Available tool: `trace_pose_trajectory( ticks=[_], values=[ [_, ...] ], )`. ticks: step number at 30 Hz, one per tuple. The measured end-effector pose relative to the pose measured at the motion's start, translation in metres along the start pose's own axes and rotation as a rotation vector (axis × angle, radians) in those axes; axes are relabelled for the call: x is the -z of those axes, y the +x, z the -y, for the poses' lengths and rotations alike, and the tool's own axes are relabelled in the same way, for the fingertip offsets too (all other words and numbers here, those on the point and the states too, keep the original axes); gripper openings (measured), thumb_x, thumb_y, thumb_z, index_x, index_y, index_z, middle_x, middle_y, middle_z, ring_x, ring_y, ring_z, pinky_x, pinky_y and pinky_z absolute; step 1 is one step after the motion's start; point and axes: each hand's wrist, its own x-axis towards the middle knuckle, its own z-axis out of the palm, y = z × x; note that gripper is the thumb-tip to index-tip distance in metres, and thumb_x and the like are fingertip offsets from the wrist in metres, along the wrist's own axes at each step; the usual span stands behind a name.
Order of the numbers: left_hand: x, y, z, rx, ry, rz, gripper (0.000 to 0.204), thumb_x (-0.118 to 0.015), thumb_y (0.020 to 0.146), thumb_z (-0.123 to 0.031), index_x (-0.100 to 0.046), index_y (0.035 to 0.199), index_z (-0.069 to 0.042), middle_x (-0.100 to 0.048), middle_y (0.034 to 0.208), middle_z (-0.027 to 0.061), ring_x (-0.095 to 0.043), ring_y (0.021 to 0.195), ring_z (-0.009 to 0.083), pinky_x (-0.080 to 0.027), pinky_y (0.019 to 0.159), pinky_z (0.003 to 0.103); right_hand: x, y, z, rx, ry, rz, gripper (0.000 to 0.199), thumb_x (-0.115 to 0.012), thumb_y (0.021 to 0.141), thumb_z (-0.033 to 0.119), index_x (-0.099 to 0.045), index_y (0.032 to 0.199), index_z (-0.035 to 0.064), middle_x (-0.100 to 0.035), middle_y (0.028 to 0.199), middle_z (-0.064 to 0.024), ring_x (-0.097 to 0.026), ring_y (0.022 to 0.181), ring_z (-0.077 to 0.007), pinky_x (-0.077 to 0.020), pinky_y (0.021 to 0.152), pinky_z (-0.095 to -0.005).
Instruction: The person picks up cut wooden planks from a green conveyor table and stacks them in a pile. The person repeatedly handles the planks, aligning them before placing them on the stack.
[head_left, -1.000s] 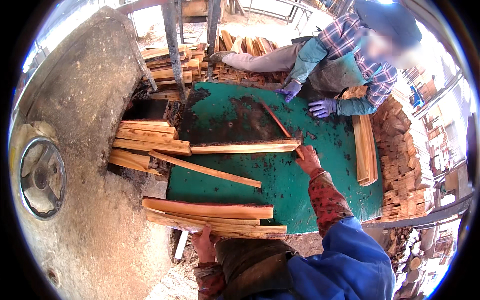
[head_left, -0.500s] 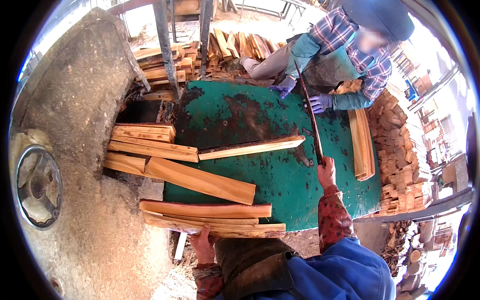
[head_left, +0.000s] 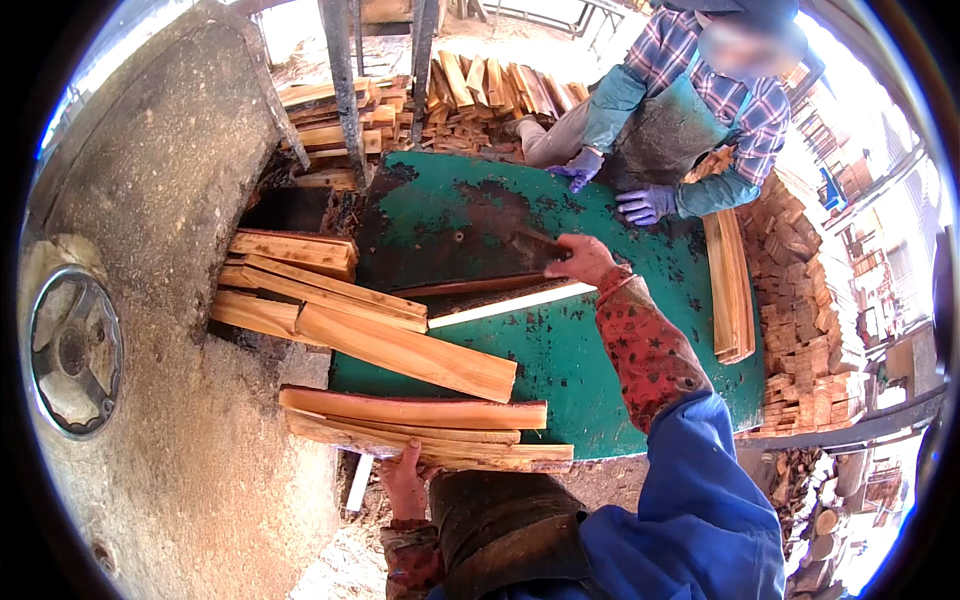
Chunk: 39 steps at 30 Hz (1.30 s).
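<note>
My left hand [head_left: 405, 482] is closed on the near edge of a small stack of wooden planks [head_left: 420, 408], which lies along the table's front edge; the thumb rests on top. Over the middle of the green table [head_left: 580, 345], my right hand [head_left: 582, 260] is closed on a thin dark strip of wood [head_left: 540, 241], smeared by motion and mostly hard to make out. Just below that hand lies a narrow bark-edged plank [head_left: 505, 306]. More planks [head_left: 410, 352] fan out from the left side onto the table.
Across the table a person in purple gloves [head_left: 648, 204] rests both hands near its far edge. A plank pair [head_left: 728, 290] lies at the right edge. Stacked wood [head_left: 800, 310] stands beyond it. At left is a big worn machine panel [head_left: 170, 170] with a handwheel [head_left: 75, 350].
My right hand has moved left and away from me with the strip, which pointed across the table before. The planks at left have shifted a little. My left hand stays on its stack.
</note>
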Motion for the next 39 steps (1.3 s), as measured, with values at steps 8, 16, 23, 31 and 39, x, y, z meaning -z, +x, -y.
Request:
trace_pose_trajectory(
  ticks=[8, 16, 23, 31, 39],
  values=[
    [0.002, 0.001, 0.006, -0.018, -0.04, -0.057, 0.034, -0.077, 0.079, -0.023, -0.06, 0.098, -0.002, -0.064, 0.079, 0.0059, -0.062, 0.059, 0.014, -0.055, 0.049, 0.028, -0.025, 0.021, -0.007, 0.173, -0.441, 0.175, 0.036, -0.074, 0.069, 0.035, -0.068, 0.098, 0.0139, -0.064, 0.095, -0.0095, -0.057, 0.103, -0.0334, -0.046, 0.085, -0.0445],
    [-0.003, -0.002, 0.003, -0.027, -0.047, -0.045, 0.029, -0.077, 0.078, -0.024, -0.062, 0.088, -0.002, -0.063, 0.076, 0.0047, -0.06, 0.059, 0.0137, -0.055, 0.052, 0.028, 0.018, -0.017, -0.052, 0.008, -0.232, -0.108, 0.031, -0.071, 0.075, 0.034, -0.065, 0.094, 0.0104, -0.061, 0.095, -0.0121, -0.059, 0.094, -0.0349, -0.0468, 0.078, -0.0455],
    [-0.01, -0.01, -0.01, -0.012, -0.04, -0.02, 0.022, -0.074, 0.082, -0.019, -0.065, 0.092, -0.002, -0.065, 0.082, 0.0041, -0.064, 0.07, 0.014, -0.058, 0.058, 0.03, 0.067, -0.098, 0.01, 0.174, 0.015, -0.287, 0.023, -0.078, 0.071, 0.013, -0.063, 0.085, 0.0038, -0.062, 0.078, -0.0142, -0.063, 0.07, -0.0305, -0.0488, 0.06, -0.0376],
    [0.011, 0.001, 0.006, 0.038, -0.054, 0.076, 0.029, -0.07, 0.087, -0.019, -0.061, 0.108, -0.001, -0.066, 0.096, 0.0063, -0.067, 0.079, 0.0159, -0.06, 0.063, 0.032, -0.01, -0.169, 0.118, 0.414, 0.354, 0.147, 0.03, -0.079, 0.071, 0.019, -0.066, 0.09, -0.0001, -0.062, 0.071, -0.0131, -0.062, 0.061, -0.0249, -0.0471, 0.055, -0.0344],
    [0.022, 0.001, 0.012, -0.014, -0.255, 0.315, 0.027, -0.064, 0.091, -0.016, -0.058, 0.112, 0.0, -0.065, 0.104, 0.0093, -0.066, 0.089, 0.0189, -0.061, 0.072, 0.033, -0.084, -0.169, 0.171, 0.44, 0.353, 0.336, 0.038, -0.072, 0.077, 0.025, -0.063, 0.103, -0.0014, -0.063, 0.094, -0.0186, -0.061, 0.09, -0.0368, -0.0494, 0.079, -0.0409]
  ],
)
